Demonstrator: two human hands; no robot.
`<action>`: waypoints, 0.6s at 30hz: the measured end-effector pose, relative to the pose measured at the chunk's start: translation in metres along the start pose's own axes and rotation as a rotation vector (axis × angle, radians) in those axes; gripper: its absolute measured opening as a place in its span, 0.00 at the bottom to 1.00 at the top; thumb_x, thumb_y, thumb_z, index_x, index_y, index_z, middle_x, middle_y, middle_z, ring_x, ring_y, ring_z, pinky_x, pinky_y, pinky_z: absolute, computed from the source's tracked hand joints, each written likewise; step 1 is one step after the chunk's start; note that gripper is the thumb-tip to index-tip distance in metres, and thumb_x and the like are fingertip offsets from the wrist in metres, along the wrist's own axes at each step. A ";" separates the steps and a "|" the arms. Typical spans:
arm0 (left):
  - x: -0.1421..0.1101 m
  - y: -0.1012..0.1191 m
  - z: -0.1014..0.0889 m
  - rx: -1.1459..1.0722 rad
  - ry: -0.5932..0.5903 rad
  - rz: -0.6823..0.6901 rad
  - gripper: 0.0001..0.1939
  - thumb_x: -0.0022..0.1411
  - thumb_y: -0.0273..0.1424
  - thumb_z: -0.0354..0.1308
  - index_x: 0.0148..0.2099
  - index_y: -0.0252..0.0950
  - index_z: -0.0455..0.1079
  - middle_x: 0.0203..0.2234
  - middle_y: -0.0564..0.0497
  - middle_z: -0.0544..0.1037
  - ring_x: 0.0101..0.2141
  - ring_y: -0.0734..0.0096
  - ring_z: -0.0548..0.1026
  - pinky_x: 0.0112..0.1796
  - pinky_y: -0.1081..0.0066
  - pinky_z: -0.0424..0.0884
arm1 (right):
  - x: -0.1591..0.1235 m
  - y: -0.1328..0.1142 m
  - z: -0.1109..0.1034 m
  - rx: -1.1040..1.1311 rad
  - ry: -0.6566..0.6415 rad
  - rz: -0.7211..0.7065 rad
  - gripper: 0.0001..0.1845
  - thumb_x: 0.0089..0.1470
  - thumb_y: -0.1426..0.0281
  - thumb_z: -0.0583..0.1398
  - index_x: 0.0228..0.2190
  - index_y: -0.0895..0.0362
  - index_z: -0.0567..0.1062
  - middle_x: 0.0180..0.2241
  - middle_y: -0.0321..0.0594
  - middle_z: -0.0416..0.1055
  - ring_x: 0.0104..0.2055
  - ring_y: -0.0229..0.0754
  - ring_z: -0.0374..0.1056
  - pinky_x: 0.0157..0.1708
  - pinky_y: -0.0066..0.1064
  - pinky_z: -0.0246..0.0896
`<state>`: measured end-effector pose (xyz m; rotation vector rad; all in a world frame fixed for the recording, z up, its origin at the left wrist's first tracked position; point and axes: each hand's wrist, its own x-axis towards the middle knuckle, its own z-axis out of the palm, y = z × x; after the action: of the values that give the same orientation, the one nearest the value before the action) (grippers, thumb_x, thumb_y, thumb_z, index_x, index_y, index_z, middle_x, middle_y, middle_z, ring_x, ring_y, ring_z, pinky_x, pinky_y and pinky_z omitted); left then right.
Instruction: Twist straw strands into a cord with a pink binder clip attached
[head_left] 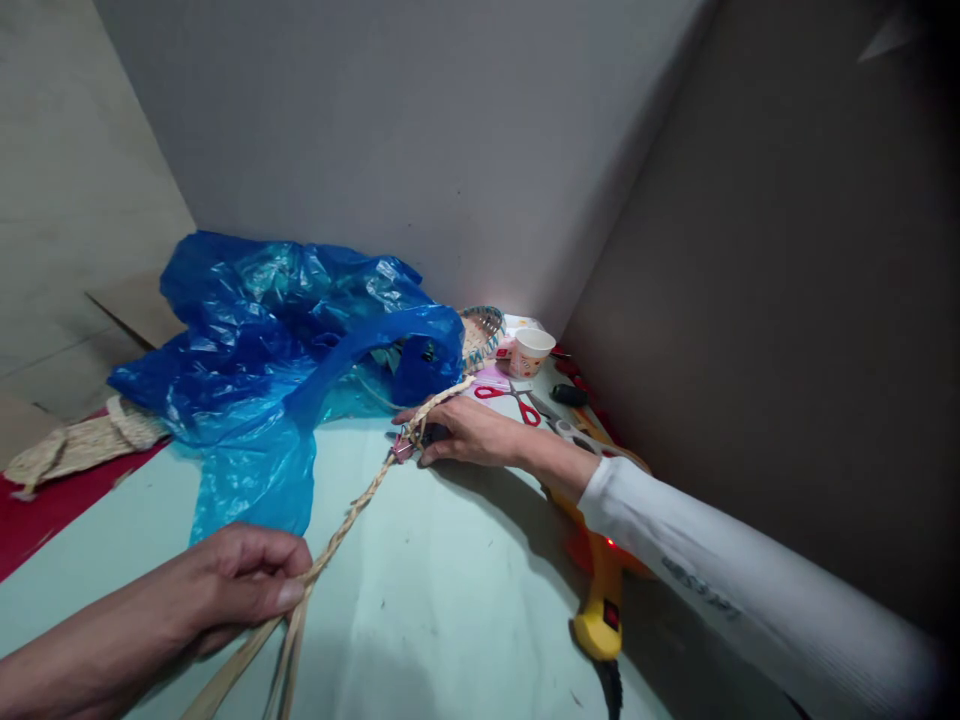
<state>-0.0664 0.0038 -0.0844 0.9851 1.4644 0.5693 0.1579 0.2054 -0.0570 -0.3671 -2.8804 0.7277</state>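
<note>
A braided cord of pale straw [362, 503] runs slantwise over the pale green table, its loose strands fanning out toward me. My left hand [244, 580] is closed, pinching the braid between thumb and fingers where the strands part. Farther along, my right hand [472, 430] reaches forward, with its fingers around a small dark clip [435, 434]. The clip's pinkish end [403, 448] sits against the braid, and the braid's far end lies by the knuckles. My fingers partly cover the clip.
A crumpled blue plastic bag [300, 340] lies at the back left, near a woven straw piece [82, 445]. Behind my right hand are a small basket [484, 335], a paper cup [532, 353] and red-handled scissors [517, 400]. A yellow corded tool [600, 620] lies under my right arm.
</note>
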 end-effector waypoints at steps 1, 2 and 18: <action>0.001 -0.001 -0.001 0.007 -0.032 -0.012 0.22 0.44 0.52 0.65 0.24 0.37 0.70 0.15 0.59 0.53 0.18 0.78 0.45 0.21 0.71 0.40 | 0.002 -0.001 0.000 0.020 -0.008 -0.001 0.14 0.54 0.72 0.65 0.44 0.57 0.77 0.53 0.42 0.71 0.54 0.42 0.67 0.52 0.29 0.57; 0.001 -0.002 -0.001 0.015 -0.074 -0.024 0.22 0.46 0.52 0.64 0.25 0.38 0.70 0.16 0.59 0.53 0.18 0.77 0.45 0.21 0.71 0.40 | 0.004 -0.002 -0.001 0.034 -0.016 0.003 0.12 0.55 0.72 0.64 0.43 0.57 0.77 0.51 0.42 0.73 0.52 0.42 0.68 0.51 0.28 0.58; 0.008 0.028 0.023 -0.035 0.021 0.044 0.17 0.51 0.44 0.63 0.25 0.36 0.68 0.15 0.59 0.56 0.18 0.79 0.47 0.21 0.73 0.40 | -0.003 0.015 -0.010 0.080 0.083 0.010 0.09 0.52 0.74 0.66 0.37 0.61 0.78 0.39 0.42 0.77 0.42 0.42 0.71 0.43 0.29 0.62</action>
<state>-0.0371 0.0203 -0.0695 0.9883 1.4495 0.6371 0.1662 0.2219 -0.0555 -0.3914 -2.7651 0.8063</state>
